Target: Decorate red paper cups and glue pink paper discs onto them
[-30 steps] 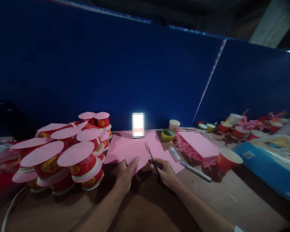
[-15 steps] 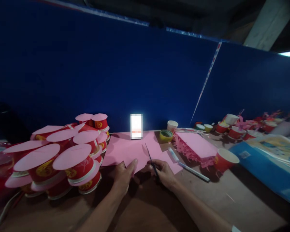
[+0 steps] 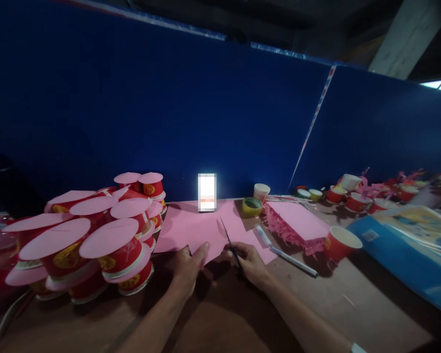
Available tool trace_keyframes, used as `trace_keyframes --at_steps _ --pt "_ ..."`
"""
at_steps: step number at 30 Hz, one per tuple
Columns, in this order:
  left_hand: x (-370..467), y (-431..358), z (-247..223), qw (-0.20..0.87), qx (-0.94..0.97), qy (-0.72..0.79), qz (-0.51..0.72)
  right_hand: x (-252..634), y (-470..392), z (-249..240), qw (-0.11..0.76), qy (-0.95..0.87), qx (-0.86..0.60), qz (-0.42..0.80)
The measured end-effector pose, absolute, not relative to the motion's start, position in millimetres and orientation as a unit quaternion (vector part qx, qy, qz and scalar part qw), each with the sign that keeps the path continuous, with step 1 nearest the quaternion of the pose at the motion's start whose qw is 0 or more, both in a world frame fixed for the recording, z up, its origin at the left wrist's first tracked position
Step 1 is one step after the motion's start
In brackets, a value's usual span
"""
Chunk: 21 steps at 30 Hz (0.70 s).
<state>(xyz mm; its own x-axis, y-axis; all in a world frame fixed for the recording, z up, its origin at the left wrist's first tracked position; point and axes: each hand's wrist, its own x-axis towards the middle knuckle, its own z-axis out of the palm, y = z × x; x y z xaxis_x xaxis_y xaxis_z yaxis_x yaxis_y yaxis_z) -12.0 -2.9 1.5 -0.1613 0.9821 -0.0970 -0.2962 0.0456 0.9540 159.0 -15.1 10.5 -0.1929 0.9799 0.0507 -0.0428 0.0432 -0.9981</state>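
My left hand (image 3: 188, 264) pinches the near edge of a pink paper sheet (image 3: 208, 240), thumb on top. In my right hand (image 3: 248, 262) is a pair of scissors (image 3: 229, 239), its dark blades pointing up and away over the paper's right side. The blades look slightly parted, and their contact with the paper edge is hard to make out. A larger pink sheet (image 3: 180, 220) lies flat behind, partly covered by the piece I hold. Under and beside my right hand rests another pink piece (image 3: 259, 245).
Red paper cups (image 3: 123, 252) topped with pink discs stand stacked at left. A bright upright screen (image 3: 207, 189) leans at the back. Rightward are a tape roll (image 3: 252, 207), a pen (image 3: 296, 261), a pink fringed box (image 3: 297, 219), a red cup (image 3: 341, 243) and a blue package (image 3: 397, 245).
Both hands, the scissors and the paper keep nearly the same position. Only a very slight shift of the whole view shows.
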Motion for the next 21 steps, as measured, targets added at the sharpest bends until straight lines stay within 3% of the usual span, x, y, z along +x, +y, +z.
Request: trace_keyframes --at_steps 21 --pt "-12.7 -3.9 4.8 0.545 0.351 0.48 0.591 161.2 -15.3 14.4 0.455 -0.566 -0.435 0.533"
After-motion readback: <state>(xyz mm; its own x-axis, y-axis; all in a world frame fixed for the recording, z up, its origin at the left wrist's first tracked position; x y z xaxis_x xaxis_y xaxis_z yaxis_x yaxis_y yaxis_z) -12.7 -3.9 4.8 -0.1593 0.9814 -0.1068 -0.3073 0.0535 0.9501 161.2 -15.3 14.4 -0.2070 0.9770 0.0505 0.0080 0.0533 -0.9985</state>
